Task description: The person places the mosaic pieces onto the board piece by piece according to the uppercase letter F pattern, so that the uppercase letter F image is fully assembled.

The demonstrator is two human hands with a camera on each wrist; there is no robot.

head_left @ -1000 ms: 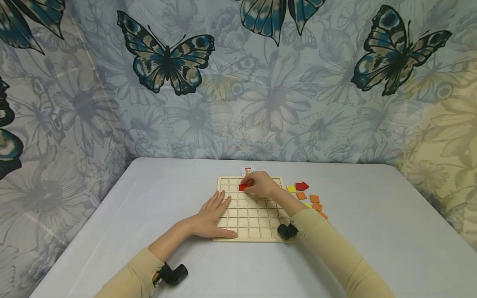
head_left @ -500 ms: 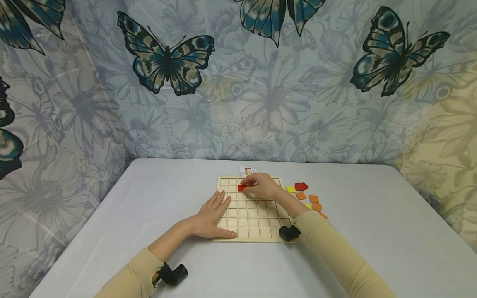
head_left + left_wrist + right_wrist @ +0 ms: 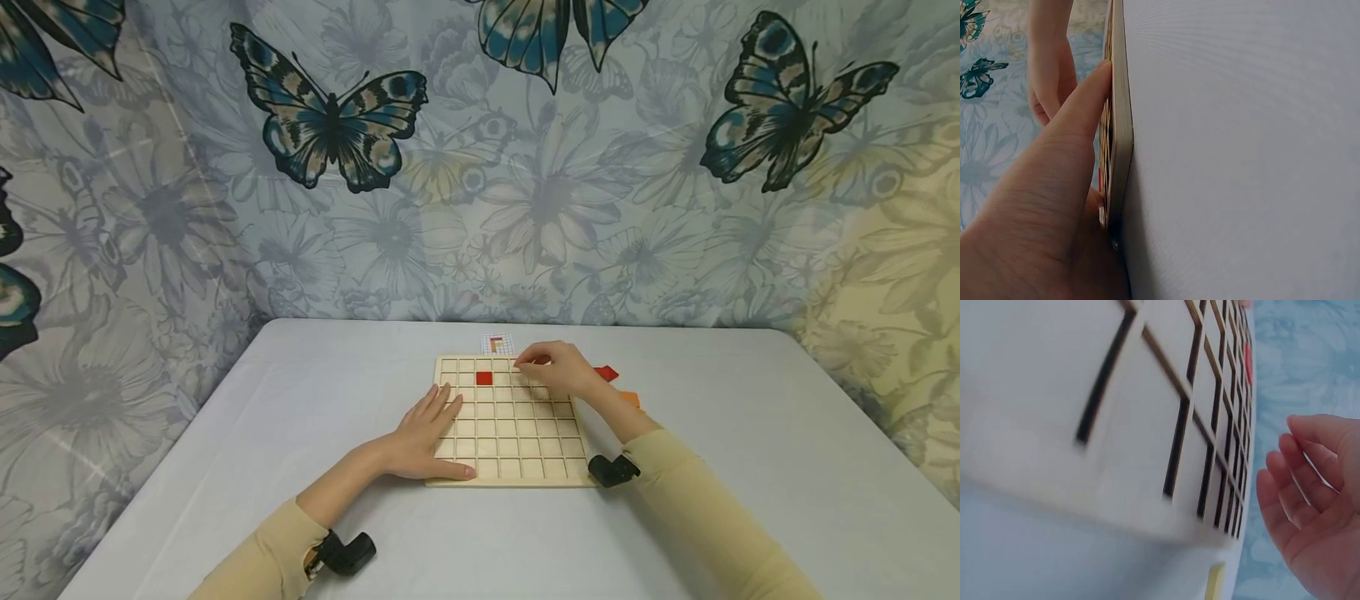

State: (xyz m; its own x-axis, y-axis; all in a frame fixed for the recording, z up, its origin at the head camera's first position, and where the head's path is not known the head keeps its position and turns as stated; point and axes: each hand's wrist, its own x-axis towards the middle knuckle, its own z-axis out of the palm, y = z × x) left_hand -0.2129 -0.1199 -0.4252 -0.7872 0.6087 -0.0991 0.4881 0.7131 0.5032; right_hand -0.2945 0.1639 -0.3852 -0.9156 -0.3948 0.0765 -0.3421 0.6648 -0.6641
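A wooden grid board (image 3: 517,429) lies on the white table. My left hand (image 3: 427,437) rests spread on its left side, with the thumb (image 3: 1079,106) along the near edge in the left wrist view. One red square tile (image 3: 484,378) sits in a cell of the second row from the back. To the right of that tile, my right hand (image 3: 558,368) hovers over the board's far right part. Its fingers (image 3: 1300,487) are loosely bent and hold nothing in the right wrist view.
Behind the board lies a small printed pattern card (image 3: 497,344). A red pointed tile (image 3: 607,373) and orange tiles (image 3: 630,398) lie to the right, partly hidden by the right arm. A yellow tile (image 3: 1215,581) shows beside the board in the right wrist view.
My right hand has let go of the red square tile and moved right, away from it. The tile shifted slightly left before release. The left hand stays in place.
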